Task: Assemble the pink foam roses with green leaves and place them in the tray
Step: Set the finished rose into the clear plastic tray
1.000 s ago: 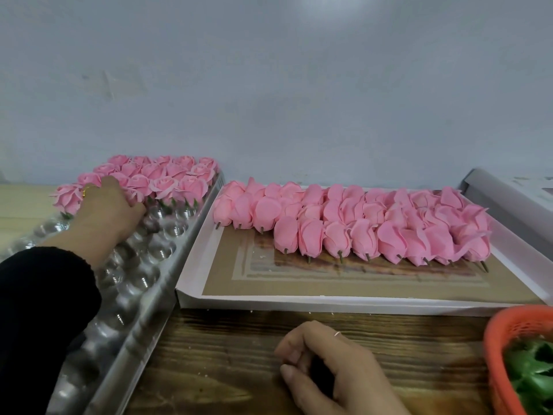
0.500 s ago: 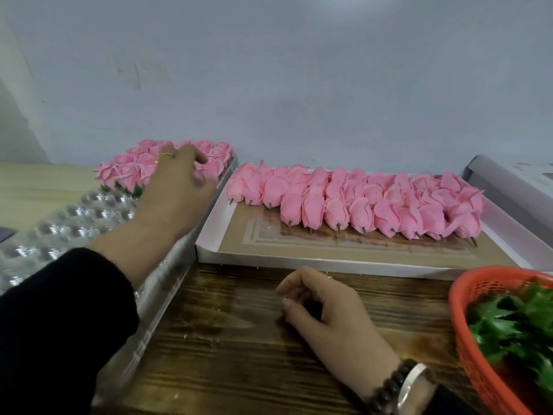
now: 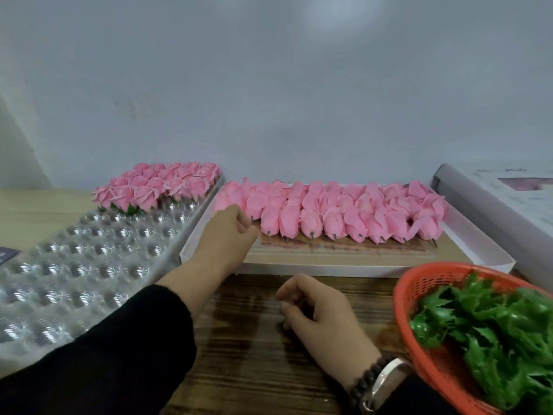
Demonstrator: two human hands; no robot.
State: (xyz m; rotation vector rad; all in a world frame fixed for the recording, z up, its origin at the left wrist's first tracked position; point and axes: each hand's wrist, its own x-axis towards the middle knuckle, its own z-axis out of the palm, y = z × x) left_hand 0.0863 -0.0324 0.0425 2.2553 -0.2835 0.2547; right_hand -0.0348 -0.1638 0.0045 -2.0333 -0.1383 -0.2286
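Left hand at the loose roses, right hand idle on the table.

The left hand point(image 3: 229, 227), fingers curled, reaches the 9 o'clock end of the pink foam roses point(image 3: 335, 211) in the white box point(image 3: 359, 266); whether it grips one I cannot tell. The right hand point(image 3: 317, 310) rests loosely curled, holding nothing. Finished roses point(image 3: 155, 187) fill the clear tray point(image 3: 74, 265) at its 12 o'clock end. Green leaves point(image 3: 493, 324) sit in the orange basket point(image 3: 419, 283) at 4 o'clock.

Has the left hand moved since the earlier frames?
Yes. The left hand went rightward, from the clear tray to the white box of loose roses.
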